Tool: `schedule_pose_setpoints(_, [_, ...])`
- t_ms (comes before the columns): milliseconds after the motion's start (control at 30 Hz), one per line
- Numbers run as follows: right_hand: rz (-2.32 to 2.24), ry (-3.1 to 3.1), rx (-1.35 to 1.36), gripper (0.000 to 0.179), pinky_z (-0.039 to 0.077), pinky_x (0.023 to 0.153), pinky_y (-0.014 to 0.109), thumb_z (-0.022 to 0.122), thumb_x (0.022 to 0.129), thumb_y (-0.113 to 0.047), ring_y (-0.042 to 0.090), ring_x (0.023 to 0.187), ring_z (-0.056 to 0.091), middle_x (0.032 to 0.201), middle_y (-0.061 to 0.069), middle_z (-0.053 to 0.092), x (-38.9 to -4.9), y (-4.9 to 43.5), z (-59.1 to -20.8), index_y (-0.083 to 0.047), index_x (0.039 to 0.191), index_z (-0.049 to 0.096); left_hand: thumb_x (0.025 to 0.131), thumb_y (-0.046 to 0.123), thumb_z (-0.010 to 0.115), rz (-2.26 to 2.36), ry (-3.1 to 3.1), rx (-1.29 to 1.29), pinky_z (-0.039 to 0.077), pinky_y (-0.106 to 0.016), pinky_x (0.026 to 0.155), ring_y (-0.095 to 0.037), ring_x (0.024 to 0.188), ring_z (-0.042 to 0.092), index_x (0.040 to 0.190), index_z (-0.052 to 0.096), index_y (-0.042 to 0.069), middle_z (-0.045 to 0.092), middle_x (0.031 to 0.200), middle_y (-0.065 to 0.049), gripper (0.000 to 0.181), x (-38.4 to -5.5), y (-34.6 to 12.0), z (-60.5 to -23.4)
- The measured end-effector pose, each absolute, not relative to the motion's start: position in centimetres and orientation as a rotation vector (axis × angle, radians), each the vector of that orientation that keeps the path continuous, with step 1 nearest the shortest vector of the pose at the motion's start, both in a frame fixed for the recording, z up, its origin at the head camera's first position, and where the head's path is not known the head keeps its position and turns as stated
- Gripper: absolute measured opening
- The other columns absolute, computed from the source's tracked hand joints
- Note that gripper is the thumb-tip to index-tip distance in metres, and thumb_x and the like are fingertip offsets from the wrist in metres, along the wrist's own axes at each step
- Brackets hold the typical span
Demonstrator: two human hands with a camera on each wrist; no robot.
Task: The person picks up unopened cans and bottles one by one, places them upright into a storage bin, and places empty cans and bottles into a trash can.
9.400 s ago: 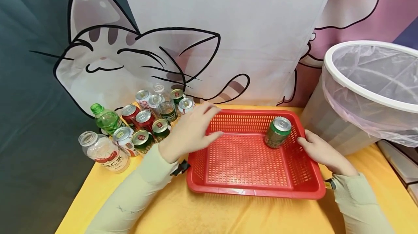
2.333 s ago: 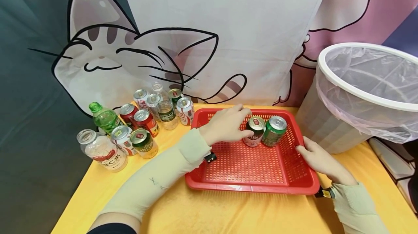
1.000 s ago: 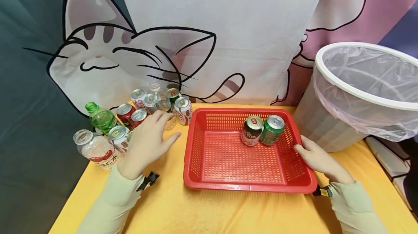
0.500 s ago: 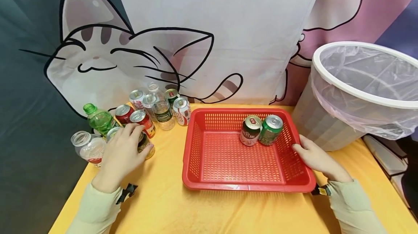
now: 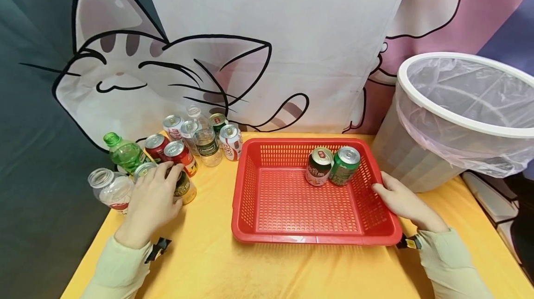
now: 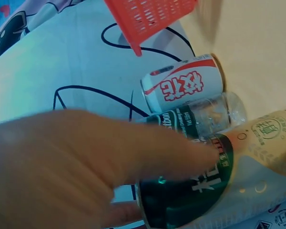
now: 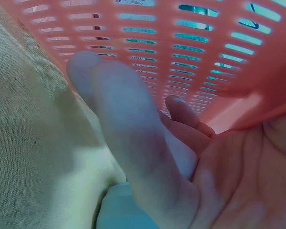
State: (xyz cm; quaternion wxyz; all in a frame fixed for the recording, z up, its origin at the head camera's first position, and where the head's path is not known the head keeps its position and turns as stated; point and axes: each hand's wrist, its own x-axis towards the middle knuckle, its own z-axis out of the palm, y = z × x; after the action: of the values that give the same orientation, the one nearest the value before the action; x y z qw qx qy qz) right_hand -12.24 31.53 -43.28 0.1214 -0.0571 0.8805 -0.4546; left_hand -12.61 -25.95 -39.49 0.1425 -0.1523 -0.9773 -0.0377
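My left hand [image 5: 151,199] grips a dark green and gold drink can [image 5: 186,187] at the front of the group on the left. In the left wrist view the thumb lies across the upper part of this can [image 6: 257,157], which stands among its neighbours. My right hand [image 5: 406,200] holds the right rim of the red plastic basket [image 5: 317,239], its thumb over the edge and its fingers along the outer wall. Two upright cans stand side by side in the basket: a dark green and pink can [image 5: 319,169] and a green can [image 5: 344,168].
Beside my left hand are a clear jar-like bottle [image 5: 111,188] and a green bottle [image 5: 126,154]. Behind it stand red cans [image 5: 180,155], a clear bottle [image 5: 207,146] and a white can [image 5: 231,143]. A lined bin [image 5: 410,146] stands at right.
The dark green and pink can went into the basket beside the green one. My left hand then moved back left and took hold of the green and gold can. My right hand stays on the basket.
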Motion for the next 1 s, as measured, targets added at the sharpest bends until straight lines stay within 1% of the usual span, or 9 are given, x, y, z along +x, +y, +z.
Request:
schedule_pose_setpoints(100, [-1.340, 2.565, -0.174, 0.037, 0.061, 0.068, 0.031, 0.040, 0.109, -0.012, 0.016, 0.077, 0.071, 0.105, 0.021, 0.068, -12.2, 31.6, -43.3, 0.012, 0.137, 0.042, 0.068, 0.006, 0.084, -0.102, -2.802, -0.450, 0.046, -0.070, 0.092, -0.054, 0.117, 0.056, 0.138, 0.056, 0.001, 0.056, 0.133, -0.030, 0.076, -12.8, -26.1, -39.6])
schedule_pose_setpoints(233, [-1.344, 2.556, -0.174, 0.038, 0.062, 0.068, 0.031, 0.040, 0.109, -0.012, 0.017, 0.077, 0.072, 0.106, 0.022, 0.068, -12.3, 31.5, -43.2, 0.013, 0.138, 0.041, 0.069, 0.002, 0.082, -0.099, -2.765, -0.461, 0.048, -0.068, 0.089, -0.053, 0.112, 0.058, 0.135, 0.057, -0.002, 0.059, 0.128, -0.028, 0.071, -12.9, -26.3, -39.8])
schedule_pose_setpoints(333, [-1.339, 2.556, -0.169, 0.039, 0.062, 0.068, 0.031, 0.040, 0.109, -0.011, 0.018, 0.077, 0.072, 0.107, 0.023, 0.068, -12.3, 31.4, -43.1, 0.014, 0.139, 0.039, 0.068, 0.001, 0.084, -0.114, -2.751, -0.468, 0.048, -0.068, 0.089, -0.052, 0.111, 0.058, 0.134, 0.057, -0.003, 0.059, 0.126, -0.028, 0.072, -12.9, -26.3, -39.9])
schedule_pose_setpoints(467, [-1.335, 2.560, -0.168, 0.039, 0.062, 0.068, 0.031, 0.040, 0.109, -0.011, 0.018, 0.077, 0.072, 0.107, 0.024, 0.067, -12.3, 31.3, -43.0, 0.014, 0.139, 0.039, 0.066, 0.001, 0.087, -0.146, -2.728, -0.503, 0.049, -0.065, 0.094, -0.050, 0.109, 0.058, 0.133, 0.058, -0.004, 0.059, 0.124, -0.026, 0.073, -12.8, -26.2, -39.9])
schedule_pose_setpoints(600, [-1.341, 2.555, -0.172, 0.038, 0.062, 0.068, 0.032, 0.040, 0.109, -0.011, 0.018, 0.077, 0.072, 0.105, 0.023, 0.068, -12.2, 31.4, -43.0, 0.014, 0.137, 0.040, 0.066, -0.001, 0.088, -0.203, -2.713, -0.539, 0.048, -0.064, 0.096, -0.050, 0.109, 0.057, 0.134, 0.057, -0.005, 0.058, 0.123, -0.025, 0.075, -12.7, -26.2, -40.2])
schedule_pose_setpoints(733, [-1.360, 2.542, -0.171, 0.038, 0.063, 0.068, 0.032, 0.040, 0.109, -0.011, 0.018, 0.076, 0.073, 0.105, 0.024, 0.068, -12.2, 31.5, -43.0, 0.014, 0.137, 0.039, 0.068, -0.002, 0.088, -0.277, -2.719, -0.539, 0.047, -0.066, 0.096, -0.051, 0.110, 0.058, 0.136, 0.055, -0.006, 0.056, 0.126, -0.026, 0.075, -12.7, -26.1, -40.4])
schedule_pose_setpoints(867, [-1.379, 2.522, -0.165, 0.038, 0.063, 0.067, 0.033, 0.039, 0.109, -0.011, 0.020, 0.077, 0.074, 0.106, 0.026, 0.068, -12.3, 31.5, -43.1, 0.015, 0.138, 0.037, 0.071, 0.001, 0.088, -0.355, -2.710, -0.504, 0.048, -0.067, 0.093, -0.050, 0.109, 0.059, 0.136, 0.055, -0.004, 0.055, 0.127, -0.024, 0.074, -12.6, -25.9, -40.7])
schedule_pose_setpoints(1000, [-1.383, 2.512, -0.162, 0.038, 0.063, 0.066, 0.034, 0.039, 0.109, -0.011, 0.020, 0.076, 0.074, 0.106, 0.026, 0.068, -12.3, 31.4, -43.2, 0.015, 0.138, 0.037, 0.071, 0.003, 0.090, -0.431, -2.674, -0.453, 0.048, -0.067, 0.092, -0.049, 0.110, 0.057, 0.137, 0.056, -0.002, 0.055, 0.127, -0.024, 0.074, -12.6, -25.9, -41.2])
